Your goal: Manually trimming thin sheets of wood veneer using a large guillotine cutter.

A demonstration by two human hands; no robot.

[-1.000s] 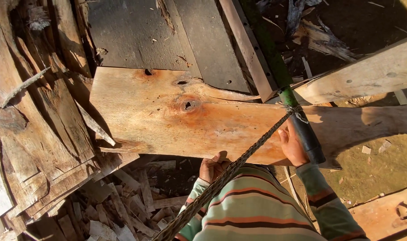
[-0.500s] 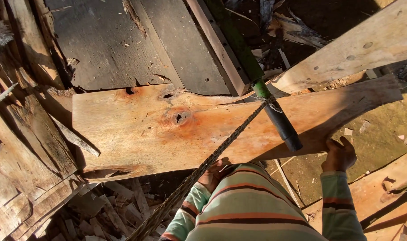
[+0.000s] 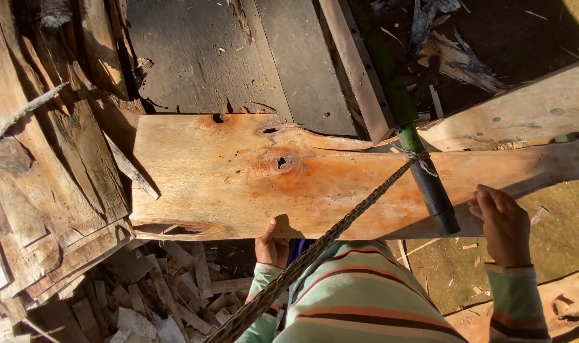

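A wide orange-brown plank (image 3: 238, 178) with a dark knot lies across the middle of the view. My left hand (image 3: 272, 246) grips its near edge from below, thumb on top. Farther right, my right hand (image 3: 504, 223) rests on the plank's narrower end, fingers curled over the near edge. A braided rope (image 3: 340, 223) runs from my chest up to a green and black pole (image 3: 423, 171) that crosses over the plank between my hands. My striped sleeves and shirt fill the bottom of the view.
Weathered grey boards (image 3: 226, 57) lie beyond the plank, stacked old planks (image 3: 41, 178) at the left. Split wood scraps (image 3: 149, 298) are piled below. A pale board (image 3: 518, 108) angles off at the right, above mossy ground (image 3: 556, 241).
The plank has shifted right in view, and its right end now shows. My right hand slid from near the pole out along the near edge to the right.
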